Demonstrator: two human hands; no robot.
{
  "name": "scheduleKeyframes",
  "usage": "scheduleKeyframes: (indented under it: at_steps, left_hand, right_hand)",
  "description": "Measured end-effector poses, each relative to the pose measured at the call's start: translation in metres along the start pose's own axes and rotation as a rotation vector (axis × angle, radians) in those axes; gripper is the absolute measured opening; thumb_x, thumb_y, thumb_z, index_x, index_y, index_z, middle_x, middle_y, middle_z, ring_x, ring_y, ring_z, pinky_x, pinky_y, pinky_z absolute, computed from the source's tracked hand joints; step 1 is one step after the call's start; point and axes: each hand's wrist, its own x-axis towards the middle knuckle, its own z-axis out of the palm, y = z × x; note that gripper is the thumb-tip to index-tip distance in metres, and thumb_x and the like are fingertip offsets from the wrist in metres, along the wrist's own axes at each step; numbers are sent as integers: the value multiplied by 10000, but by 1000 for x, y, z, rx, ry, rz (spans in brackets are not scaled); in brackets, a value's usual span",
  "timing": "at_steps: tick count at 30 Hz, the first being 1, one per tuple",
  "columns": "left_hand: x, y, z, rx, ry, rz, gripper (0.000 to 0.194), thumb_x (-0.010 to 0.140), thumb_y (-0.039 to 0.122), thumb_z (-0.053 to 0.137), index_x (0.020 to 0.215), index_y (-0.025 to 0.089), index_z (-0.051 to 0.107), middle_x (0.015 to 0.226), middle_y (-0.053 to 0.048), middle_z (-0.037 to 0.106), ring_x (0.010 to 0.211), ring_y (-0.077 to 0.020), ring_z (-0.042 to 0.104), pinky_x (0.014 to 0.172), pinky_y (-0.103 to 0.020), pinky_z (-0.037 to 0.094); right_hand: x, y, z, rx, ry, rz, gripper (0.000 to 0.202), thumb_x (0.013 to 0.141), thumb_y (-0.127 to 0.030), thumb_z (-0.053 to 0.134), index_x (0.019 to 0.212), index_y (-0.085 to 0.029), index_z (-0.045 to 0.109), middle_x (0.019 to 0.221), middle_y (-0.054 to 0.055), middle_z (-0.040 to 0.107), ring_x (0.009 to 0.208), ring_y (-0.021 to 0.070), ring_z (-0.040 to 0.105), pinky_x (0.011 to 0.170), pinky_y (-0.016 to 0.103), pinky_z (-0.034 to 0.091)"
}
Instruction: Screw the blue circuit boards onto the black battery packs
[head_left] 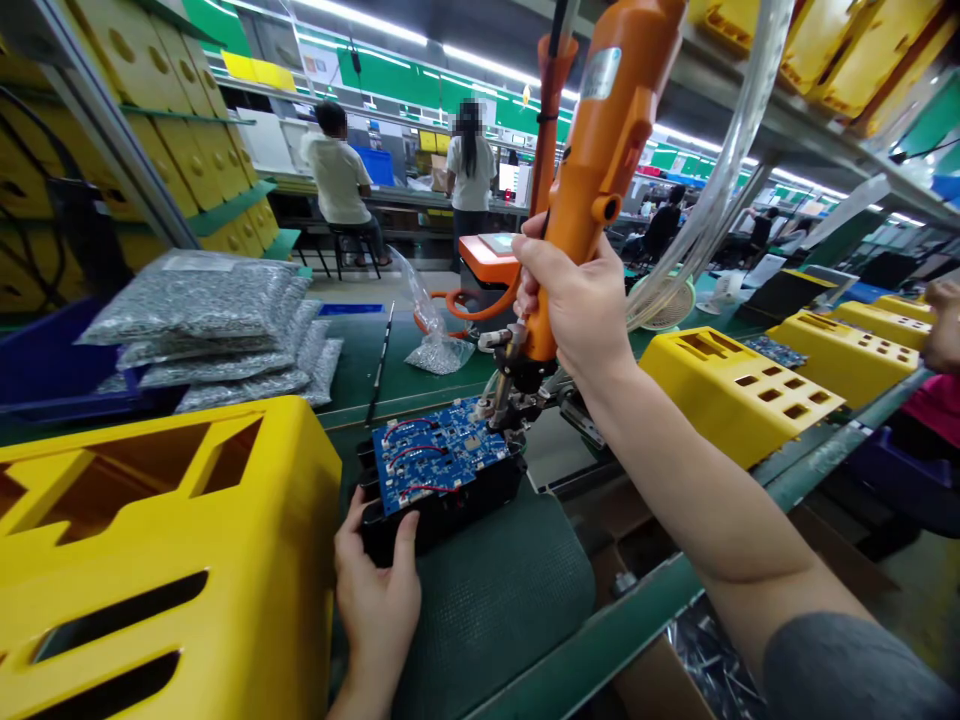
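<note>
One blue circuit board (pixel 442 455) lies face up on a black housing (pixel 457 510), above the green mat (pixel 502 590), its long axis running left to right, the right end angled slightly away. The left hand (pixel 379 590) grips the housing's left end, thumb on the near side, fingers curled round the corner. The right hand (pixel 577 290) has its fingers closed round an orange driver (pixel 619 110), which points down at the board's right end, its top leaning right. Just left stands a large yellow case (pixel 296 510); behind it, stacked silvery bags (pixel 202 300). Beyond the board are a thin black rod (pixel 383 350) and a small clear bag (pixel 439 354); more yellow cases (pixel 720 400) line the right
</note>
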Motion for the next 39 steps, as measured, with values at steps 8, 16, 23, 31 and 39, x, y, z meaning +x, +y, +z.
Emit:
scheduleKeyframes:
  at_steps: [8, 16, 23, 31, 39]
  left_hand:
    - [1, 5, 1, -41, -9, -59, 582, 776, 476, 593, 1264, 200, 441, 1383, -121, 463, 1207, -230, 500, 994, -343, 425]
    - [2, 2, 3, -38, 4, -25, 573, 780, 469, 590, 1259, 189, 447, 1372, -126, 474, 1212, -232, 495, 1006, -340, 413]
    - [2, -10, 3, -16, -12, 5, 598, 793, 474, 578, 1303, 213, 409, 1376, -113, 473, 1198, -237, 506, 1002, -361, 414]
    - [3, -14, 8, -46, 3, 36, 595, 805, 473, 566, 1320, 229, 392, 1404, -107, 440, 1231, -244, 473, 1038, -397, 375]
    - [2, -14, 9, -60, 7, 12, 602, 795, 484, 576, 1317, 241, 398, 1398, -97, 449, 1221, -252, 482, 1022, -406, 388]
  right_hand:
    - [0, 4, 0, 20, -2, -23, 209, 793, -336, 639, 845, -243, 459, 569, -74, 420, 410, 61, 420, 421, 218, 422]
    - [-6, 6, 1, 72, -11, 20, 196, 785, -281, 630, 853, -245, 450, 549, -77, 428, 409, 64, 415, 387, 222, 367]
    - [-6, 10, 2, 86, -39, 39, 196, 781, -268, 618, 837, -242, 432, 559, -77, 424, 406, 66, 419, 378, 220, 372]
    - [9, -42, -1, 100, -105, 130, 209, 764, -262, 661, 796, -216, 460, 549, -76, 437, 413, 49, 408, 404, 200, 383]
    - [5, -21, 18, 84, -8, 8, 196, 777, -303, 645, 846, -235, 475, 538, -81, 439, 404, 54, 426, 406, 204, 395]
